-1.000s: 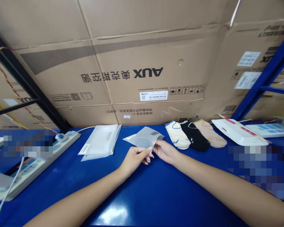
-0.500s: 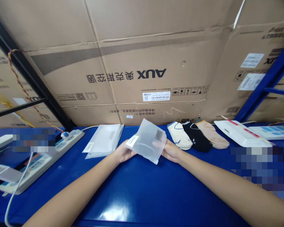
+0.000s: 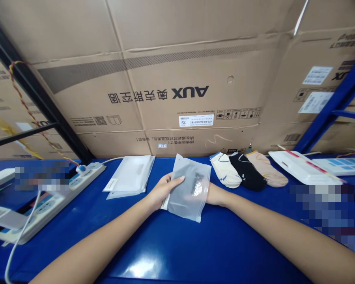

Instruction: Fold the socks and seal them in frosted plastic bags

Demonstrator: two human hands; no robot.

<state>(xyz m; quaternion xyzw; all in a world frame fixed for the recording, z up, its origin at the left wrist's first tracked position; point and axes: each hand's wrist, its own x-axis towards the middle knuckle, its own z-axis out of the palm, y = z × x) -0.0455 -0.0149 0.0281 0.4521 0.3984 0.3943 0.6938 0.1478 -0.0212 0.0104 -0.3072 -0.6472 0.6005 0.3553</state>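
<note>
A frosted plastic zip bag (image 3: pixel 185 193) is held tilted over the blue table, with small dark print and a glossy glare patch on its right half. My left hand (image 3: pixel 162 192) is closed on its left side, thumb lying across the front and fingers behind. A white label (image 3: pixel 165 203) shows partly beside that hand. My right hand (image 3: pixel 215 195) is at the slider edge on the right. Its fingers show only dimly through the plastic, so I cannot tell whether they are inside or behind the bag, or how they are bent.
More frosted bags (image 3: pixel 130 173) lie stacked to the left. White socks (image 3: pixel 225 170), black socks (image 3: pixel 247 171) and beige socks (image 3: pixel 268 169) lie in a row at the right. Beyond them is a white tray (image 3: pixel 301 169). A power strip (image 3: pixel 51 203) runs along the left; a cardboard box (image 3: pixel 165 63) stands behind.
The bag has turned and dropped slightly, its label edge swinging down. My left thumb now lies on the bag's front. My right fingers show further in from the slider edge.
</note>
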